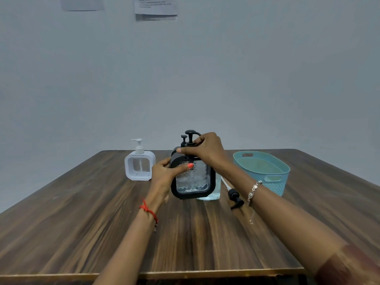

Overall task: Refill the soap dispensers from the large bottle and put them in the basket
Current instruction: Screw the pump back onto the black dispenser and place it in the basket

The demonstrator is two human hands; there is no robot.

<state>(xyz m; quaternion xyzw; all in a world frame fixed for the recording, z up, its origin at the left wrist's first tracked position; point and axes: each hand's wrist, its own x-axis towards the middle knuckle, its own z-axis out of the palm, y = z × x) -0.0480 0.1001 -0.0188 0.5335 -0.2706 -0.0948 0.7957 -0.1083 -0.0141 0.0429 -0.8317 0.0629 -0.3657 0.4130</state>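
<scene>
A black square soap dispenser (192,182) with a clear ribbed window is held above the table, tilted slightly. My left hand (164,175) grips its left side, thumb across the window. My right hand (202,150) is closed around the black pump head (190,136) at its top. Behind it stands a second black dispenser, of which only the pump (183,138) shows. The large clear bottle (211,193) is mostly hidden behind the held dispenser. A white dispenser (139,165) stands at the back left. The teal basket (265,171) sits at the right, with nothing visible inside.
A loose black pump (235,197) with its white tube lies on the wooden table (102,233) between the bottle and the basket. A few drops glisten on the table near my right forearm. A grey wall with paper sheets rises behind the table.
</scene>
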